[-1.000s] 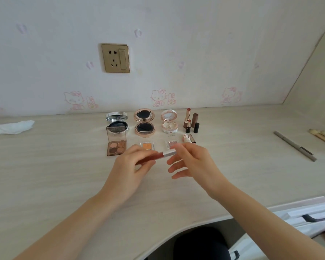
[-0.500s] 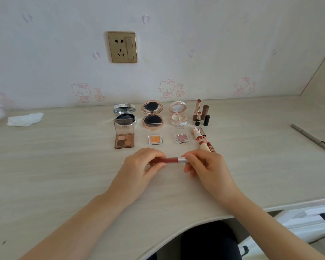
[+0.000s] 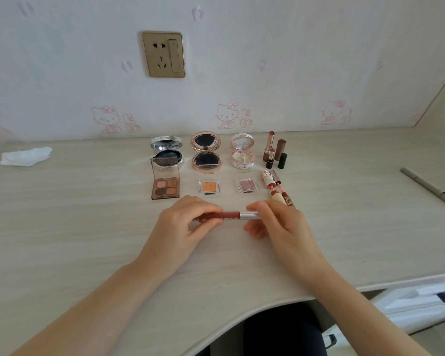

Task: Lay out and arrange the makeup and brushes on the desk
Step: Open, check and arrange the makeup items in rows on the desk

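A slim red lip gloss tube (image 3: pixel 230 216) with a silver cap lies level between my hands just above the desk. My left hand (image 3: pixel 188 223) grips its red body. My right hand (image 3: pixel 278 222) pinches the silver cap end. Behind them stand three opened round compacts: silver (image 3: pixel 167 150), rose-gold (image 3: pixel 205 152), pink (image 3: pixel 242 152). In front of those lie a four-pan eyeshadow palette (image 3: pixel 165 186), an orange single shadow (image 3: pixel 209 187) and a pink glitter shadow (image 3: pixel 247 185). Uncapped lipsticks (image 3: pixel 274 152) stand at the right. Two opened lip glosses (image 3: pixel 275 187) lie beside my right hand.
A grey pencil (image 3: pixel 429 190) lies at the desk's right. A crumpled white tissue (image 3: pixel 26 156) sits far left. A gold wall socket (image 3: pixel 164 54) is on the wall. A white drawer unit (image 3: pixel 421 304) stands below the curved desk edge.
Both hands brought the lip gloss tube nearer to me, away from the shadow pans. The camera tilted, so the pencil slid toward the right edge. The grips stayed the same.
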Demonstrator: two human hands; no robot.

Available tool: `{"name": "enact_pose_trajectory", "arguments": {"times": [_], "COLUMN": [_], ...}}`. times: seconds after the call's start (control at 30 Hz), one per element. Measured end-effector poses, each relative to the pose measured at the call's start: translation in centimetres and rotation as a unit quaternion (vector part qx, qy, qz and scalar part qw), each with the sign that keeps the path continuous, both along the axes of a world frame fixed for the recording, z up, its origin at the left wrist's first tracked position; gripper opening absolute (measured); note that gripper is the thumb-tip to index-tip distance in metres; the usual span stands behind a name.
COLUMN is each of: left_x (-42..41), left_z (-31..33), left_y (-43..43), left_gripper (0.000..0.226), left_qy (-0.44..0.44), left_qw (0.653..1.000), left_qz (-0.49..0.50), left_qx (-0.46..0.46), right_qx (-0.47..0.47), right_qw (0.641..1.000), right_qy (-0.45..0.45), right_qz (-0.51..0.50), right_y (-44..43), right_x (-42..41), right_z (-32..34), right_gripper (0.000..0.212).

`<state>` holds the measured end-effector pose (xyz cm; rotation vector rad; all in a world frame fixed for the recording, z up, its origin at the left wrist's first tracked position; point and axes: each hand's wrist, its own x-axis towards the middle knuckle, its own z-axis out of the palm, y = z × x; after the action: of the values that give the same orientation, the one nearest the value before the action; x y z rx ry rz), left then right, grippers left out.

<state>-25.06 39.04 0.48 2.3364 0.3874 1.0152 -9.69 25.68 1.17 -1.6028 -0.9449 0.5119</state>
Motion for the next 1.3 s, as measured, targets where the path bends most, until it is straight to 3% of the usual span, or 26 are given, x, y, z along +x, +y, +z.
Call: {"name": "enact_pose_trajectory", "arguments": {"times": [0.13, 0.27, 0.43, 0.53, 0.63, 0.77, 0.9, 1.0, 1.1, 1.2, 1.3], "left_x": [0.0, 0.0, 0.0, 0.0, 0.0, -0.1, -0.1, -0.1, 0.0, 0.0, 0.0], "left_z": [-0.1, -0.1, 0.0, 0.0, 0.1, 0.1, 0.1, 0.1, 0.0, 0.0, 0.1], "left_y": [0.2, 0.1, 0.2, 0.2, 0.1, 0.1, 0.1, 0.1, 0.1, 0.1, 0.1], "left_gripper": [0.018, 0.017, 0.017, 0.016, 0.017, 0.018, 0.018, 0.017, 0.018, 0.018, 0.018], "left_qy": [0.003, 0.013, 0.001, -0.001, 0.008, 0.011, -0.001, -0.004, 0.000, 0.005, 0.001], "left_qw": [1.000, 1.000, 1.000, 1.000, 1.000, 1.000, 1.000, 1.000, 1.000, 1.000, 1.000], "left_qz": [0.000, -0.004, 0.009, 0.005, 0.004, 0.003, 0.009, 0.011, 0.012, 0.012, 0.014], "left_qx": [-0.005, 0.001, -0.006, -0.003, -0.002, 0.002, -0.007, -0.002, -0.001, 0.003, -0.001], "right_qx": [-0.008, 0.000, 0.006, -0.006, -0.004, 0.015, 0.026, 0.003, 0.007, 0.021, 0.036], "right_qw": [0.999, 0.997, 1.000, 0.999, 0.999, 0.999, 1.000, 1.000, 0.999, 0.998, 0.999], "right_qy": [-0.046, -0.070, -0.009, -0.035, -0.038, -0.039, 0.002, -0.024, -0.026, -0.040, -0.010], "right_qz": [0.014, 0.022, 0.000, 0.005, 0.005, 0.020, 0.004, 0.014, 0.025, 0.037, 0.034], "right_y": [0.0, -0.2, 0.1, 0.1, 0.0, -0.1, 0.1, 0.2, 0.1, 0.0, 0.0], "right_x": [0.1, 0.4, 0.2, 0.2, 0.4, 0.6, 0.3, 0.2, 0.4, 0.7, 0.5], "right_z": [-0.3, -0.7, -0.4, -0.4, -0.7, -1.0, -0.6, -0.5, -0.9, -1.1, -1.0], "right_gripper": [0.013, 0.024, 0.006, 0.026, 0.015, 0.023, 0.004, 0.021, 0.014, 0.025, 0.016]}}
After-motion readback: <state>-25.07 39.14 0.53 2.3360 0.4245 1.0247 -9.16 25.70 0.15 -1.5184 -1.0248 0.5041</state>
